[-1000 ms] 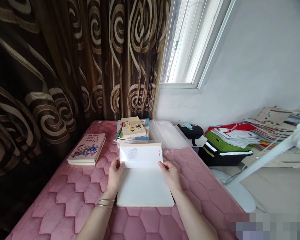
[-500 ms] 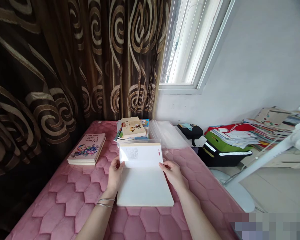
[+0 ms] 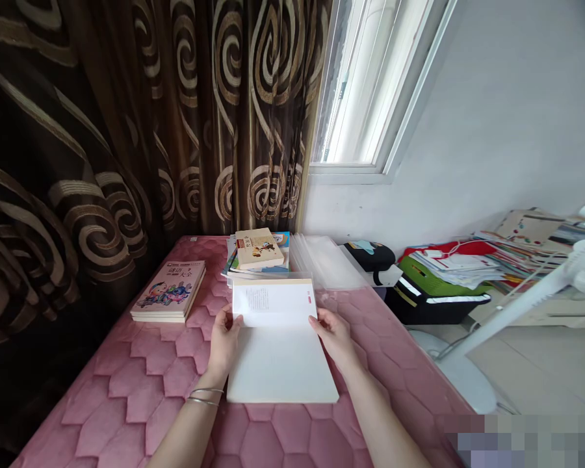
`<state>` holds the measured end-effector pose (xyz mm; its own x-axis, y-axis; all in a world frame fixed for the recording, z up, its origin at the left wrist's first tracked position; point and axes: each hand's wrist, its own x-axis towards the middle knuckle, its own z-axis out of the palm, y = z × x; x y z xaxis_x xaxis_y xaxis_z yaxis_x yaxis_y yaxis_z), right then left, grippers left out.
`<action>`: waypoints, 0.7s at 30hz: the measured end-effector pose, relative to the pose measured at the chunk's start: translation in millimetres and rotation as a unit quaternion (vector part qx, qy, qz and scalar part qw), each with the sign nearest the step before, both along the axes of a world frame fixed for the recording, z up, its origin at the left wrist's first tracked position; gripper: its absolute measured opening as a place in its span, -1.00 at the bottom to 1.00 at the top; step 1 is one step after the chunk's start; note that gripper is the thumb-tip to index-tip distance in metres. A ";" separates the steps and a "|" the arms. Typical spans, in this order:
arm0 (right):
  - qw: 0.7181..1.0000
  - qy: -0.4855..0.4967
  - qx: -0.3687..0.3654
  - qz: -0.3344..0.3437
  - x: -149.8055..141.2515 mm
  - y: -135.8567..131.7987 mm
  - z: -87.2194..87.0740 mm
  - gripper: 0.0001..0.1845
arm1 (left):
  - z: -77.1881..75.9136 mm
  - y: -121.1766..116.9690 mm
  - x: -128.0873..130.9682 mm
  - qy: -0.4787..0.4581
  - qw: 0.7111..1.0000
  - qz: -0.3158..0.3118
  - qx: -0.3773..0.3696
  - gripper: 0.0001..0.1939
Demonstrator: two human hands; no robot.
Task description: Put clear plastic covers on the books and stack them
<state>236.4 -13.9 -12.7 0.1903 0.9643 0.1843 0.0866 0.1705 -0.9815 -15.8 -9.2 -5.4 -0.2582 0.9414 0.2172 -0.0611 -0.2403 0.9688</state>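
An open book [image 3: 283, 364] lies in front of me, a plain white page facing up. Its cover [image 3: 275, 300], white inside with small print and a pink mark, is turned away toward the far side. My left hand [image 3: 225, 338] pinches the cover's left edge between thumb and fingers. At the opposite edge, my right hand [image 3: 335, 335] grips the cover the same way, thumb on top. Just beyond the cover, a small beige book [image 3: 259, 249] rests on a pile of other books. Clear plastic sleeves [image 3: 324, 260] lie to the right of that pile.
The pink quilted mattress [image 3: 175, 403] bears everything near me. Two stacked books [image 3: 168, 292] lie at left, before a patterned curtain [image 3: 234, 117]. On the right are a black case [image 3: 369, 257], a black-and-green box [image 3: 436, 299] with papers, and a white fan [image 3: 511, 318].
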 end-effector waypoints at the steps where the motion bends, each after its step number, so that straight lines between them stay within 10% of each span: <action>1: 1.000 -0.009 -0.002 0.006 -0.1 -1.4 1.6 -0.56 | -2.0 0.5 -0.6 -0.004 1.000 0.017 0.000 -0.59; 21: 1.000 -0.001 0.026 0.003 3.3 0.2 -13.0 -0.48 | -3.9 -1.3 -7.9 0.105 0.989 0.084 -0.055 -0.55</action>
